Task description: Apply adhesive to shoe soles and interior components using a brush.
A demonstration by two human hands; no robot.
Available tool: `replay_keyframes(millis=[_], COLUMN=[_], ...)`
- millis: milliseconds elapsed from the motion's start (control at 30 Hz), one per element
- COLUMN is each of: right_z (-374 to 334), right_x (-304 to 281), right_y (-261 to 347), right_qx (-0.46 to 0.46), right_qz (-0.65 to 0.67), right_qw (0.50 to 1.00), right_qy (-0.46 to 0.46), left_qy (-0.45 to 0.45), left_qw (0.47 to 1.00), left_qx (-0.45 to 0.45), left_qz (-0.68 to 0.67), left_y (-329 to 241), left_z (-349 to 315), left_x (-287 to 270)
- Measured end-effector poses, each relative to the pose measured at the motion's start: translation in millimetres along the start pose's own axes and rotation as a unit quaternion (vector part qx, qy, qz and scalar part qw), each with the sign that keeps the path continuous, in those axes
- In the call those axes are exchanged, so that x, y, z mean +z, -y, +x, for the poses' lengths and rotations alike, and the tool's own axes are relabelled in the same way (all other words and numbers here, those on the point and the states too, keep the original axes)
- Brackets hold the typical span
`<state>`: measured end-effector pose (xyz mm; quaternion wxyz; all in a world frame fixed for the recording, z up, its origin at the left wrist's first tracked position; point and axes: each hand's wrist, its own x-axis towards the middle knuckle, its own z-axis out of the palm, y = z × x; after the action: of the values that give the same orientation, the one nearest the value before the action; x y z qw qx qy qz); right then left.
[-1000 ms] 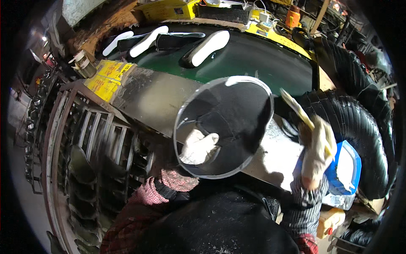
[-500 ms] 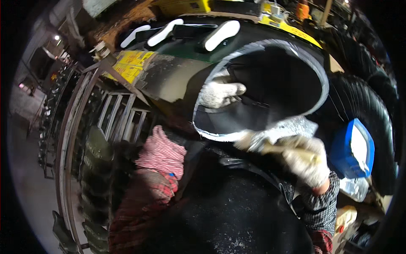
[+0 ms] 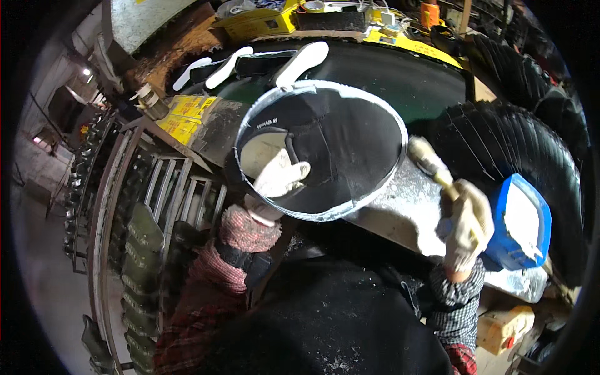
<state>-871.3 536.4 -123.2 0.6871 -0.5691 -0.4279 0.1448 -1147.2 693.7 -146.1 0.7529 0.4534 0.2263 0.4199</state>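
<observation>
My left hand [image 3: 275, 178], in a white knit glove, grips a black fabric piece [image 3: 365, 134] bent into a wide loop, like a shoe upper. Its rim is coated whitish all round. The thumb and fingers show inside the loop, at its lower left. A pale surface is visible through an opening beside them. My right hand [image 3: 467, 225], also gloved, is closed around the wooden handle of a brush [image 3: 428, 159]. The pale bristle end points up and left, just right of the loop's rim and apart from it.
Right of my right hand stands a blue container [image 3: 515, 225] with white contents. White insole-shaped pieces [image 3: 303, 62] lie on the dark bench [image 3: 400, 84]. Black ribbed stacks [image 3: 500, 144] rise at the right. A metal rack [image 3: 165, 187] with olive sole-like shapes [image 3: 142, 231] stands left.
The black looped piece has moved left and slightly down with my left hand. My right hand and brush have swung away from the rim, the bristles now pointing up.
</observation>
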Motion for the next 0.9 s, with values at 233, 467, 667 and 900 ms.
replay_keyframes(millis=[233, 467, 667, 900], right_z=[-5.3, 19.2, 18.7, -1.8], right_x=[-10.8, -15.2, -16.3, -8.6], right_y=[-10.4, -34.7, -27.0, -12.4], right_qx=[0.049, -0.051, 0.019, 0.108], right_qz=[-0.034, -0.115, -0.121, -0.022], right_qw=[0.974, 0.99, 0.973, 0.984], right_qy=[0.22, 0.068, 0.196, 0.141], left_qy=[-0.029, 0.059, 0.026, -0.095], left_qw=[0.998, 0.994, 0.669, 0.983], left_qx=[-0.056, -0.086, 0.025, -0.115], left_qz=[-0.011, -0.014, 0.742, -0.11], left_y=[3.3, -6.2, 19.4, -11.2], left_z=[18.2, 53.9, 169.0, 143.5], left_x=[-6.1, 4.9, -41.1, -15.5])
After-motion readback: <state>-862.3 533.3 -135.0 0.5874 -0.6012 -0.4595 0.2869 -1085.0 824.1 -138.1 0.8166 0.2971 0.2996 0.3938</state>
